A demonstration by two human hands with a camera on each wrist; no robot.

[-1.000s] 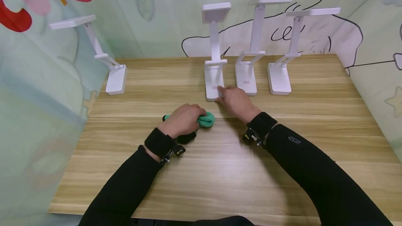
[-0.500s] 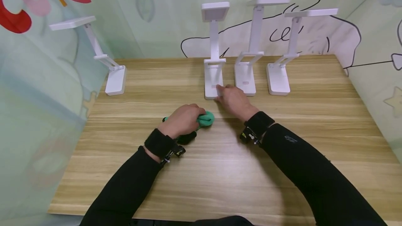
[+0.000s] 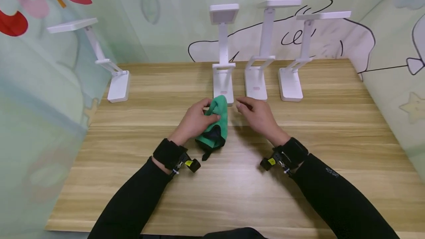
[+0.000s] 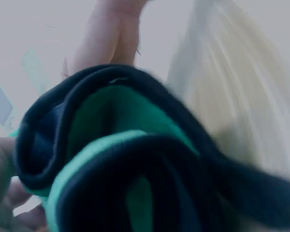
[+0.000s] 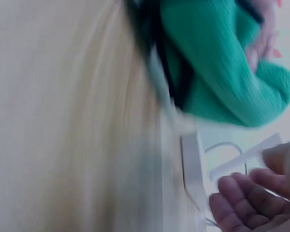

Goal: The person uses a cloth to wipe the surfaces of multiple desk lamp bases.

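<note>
My left hand holds a folded green cloth with black edging, thumb across its near face, lifted over the table. In the left wrist view the cloth's dark-edged folds fill the middle. To the right of the cloth, my right hand has loosely curled fingers and holds nothing. In the right wrist view its fingers show below the cloth. Just beyond the cloth stands a white desk lamp, the front of its base partly covered by the cloth.
Two more white desk lamps, a middle one and a right one, stand along the back of the wooden table. Another white lamp is at the far left. A printed curtain hangs behind and at the sides.
My left hand has raised the cloth from the table and turned it upright. My right hand has come off the lamp base and moved back to the right.
</note>
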